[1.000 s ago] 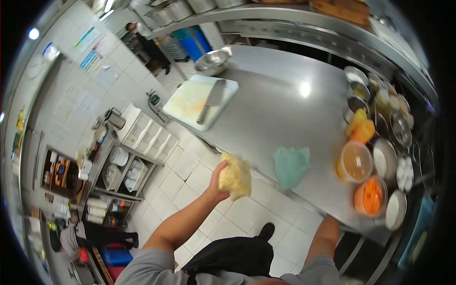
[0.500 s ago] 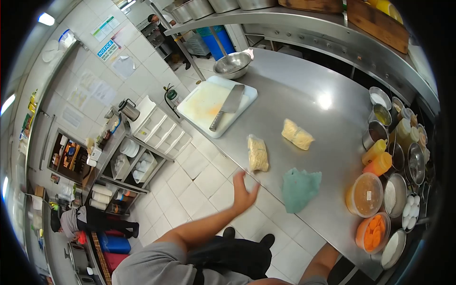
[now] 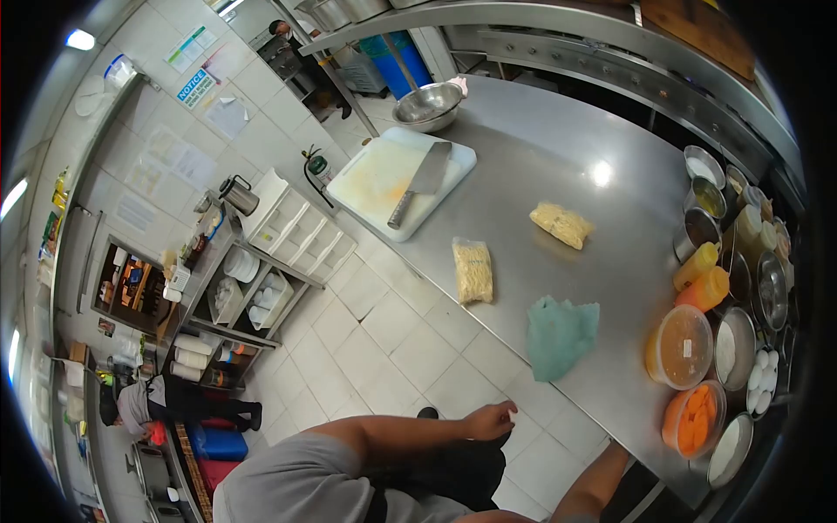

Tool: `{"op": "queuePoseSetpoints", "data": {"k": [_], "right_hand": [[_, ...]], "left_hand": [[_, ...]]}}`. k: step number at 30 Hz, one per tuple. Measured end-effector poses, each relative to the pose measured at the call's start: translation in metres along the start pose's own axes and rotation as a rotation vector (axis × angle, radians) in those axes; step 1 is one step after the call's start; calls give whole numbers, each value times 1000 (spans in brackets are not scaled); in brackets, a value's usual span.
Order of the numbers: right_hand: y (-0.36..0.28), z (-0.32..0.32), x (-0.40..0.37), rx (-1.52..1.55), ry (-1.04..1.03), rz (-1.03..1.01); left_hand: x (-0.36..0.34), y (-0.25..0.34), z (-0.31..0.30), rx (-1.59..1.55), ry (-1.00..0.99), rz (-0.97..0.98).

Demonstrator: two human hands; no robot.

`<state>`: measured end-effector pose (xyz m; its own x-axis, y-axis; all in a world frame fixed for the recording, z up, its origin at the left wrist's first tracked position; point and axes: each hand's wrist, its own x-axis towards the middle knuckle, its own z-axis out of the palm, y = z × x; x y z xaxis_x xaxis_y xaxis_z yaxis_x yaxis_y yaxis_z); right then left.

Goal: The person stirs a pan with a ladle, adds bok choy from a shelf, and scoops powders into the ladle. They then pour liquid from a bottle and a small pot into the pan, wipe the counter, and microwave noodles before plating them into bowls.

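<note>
My left hand [image 3: 491, 422] hangs in front of my body, short of the table's edge, fingers loosely curled with nothing visible in them. My right forearm [image 3: 597, 482] reaches down by the table's front edge; the hand itself is hidden. On the steel table [image 3: 628, 261], nearest my left hand, lies a crumpled blue-green cloth [image 3: 561, 338]. Beyond it are two clear plastic bags of pale yellow, shredded-looking food: one bag [image 3: 472, 271] close to the edge, another bag [image 3: 562, 225] farther in. Neither hand touches them.
A cleaver [image 3: 422, 185] rests on a white cutting board [image 3: 366, 179] at the far left, near a metal bowl [image 3: 427, 106]. Along the right stand squeeze bottles [image 3: 704, 289], a tub of orange pieces [image 3: 695, 420] and eggs [image 3: 763, 382]. Another person [image 3: 139, 405] works at lower left.
My left hand has drawn back from beside the near bag toward my body, and its fingers have curled in. The farther bag has shifted away across the table. The view has tilted slightly.
</note>
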<state>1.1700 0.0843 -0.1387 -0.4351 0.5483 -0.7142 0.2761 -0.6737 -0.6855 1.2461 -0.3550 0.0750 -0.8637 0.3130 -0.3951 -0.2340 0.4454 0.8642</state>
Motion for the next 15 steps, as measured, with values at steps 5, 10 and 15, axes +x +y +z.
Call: {"op": "queuePoseSetpoints", "data": {"k": [5, 10, 15], "right_hand": [[-16, -11, -1, 18, -6, -36], [-26, -30, -13, 4, -54, -110], [0, -38, -81, -384, -206, -327]], "left_hand": [[62, 1, 22, 133, -18, 54], [135, -32, 88, -135, 165, -11], [126, 38, 93, -600, -131, -388]]}}
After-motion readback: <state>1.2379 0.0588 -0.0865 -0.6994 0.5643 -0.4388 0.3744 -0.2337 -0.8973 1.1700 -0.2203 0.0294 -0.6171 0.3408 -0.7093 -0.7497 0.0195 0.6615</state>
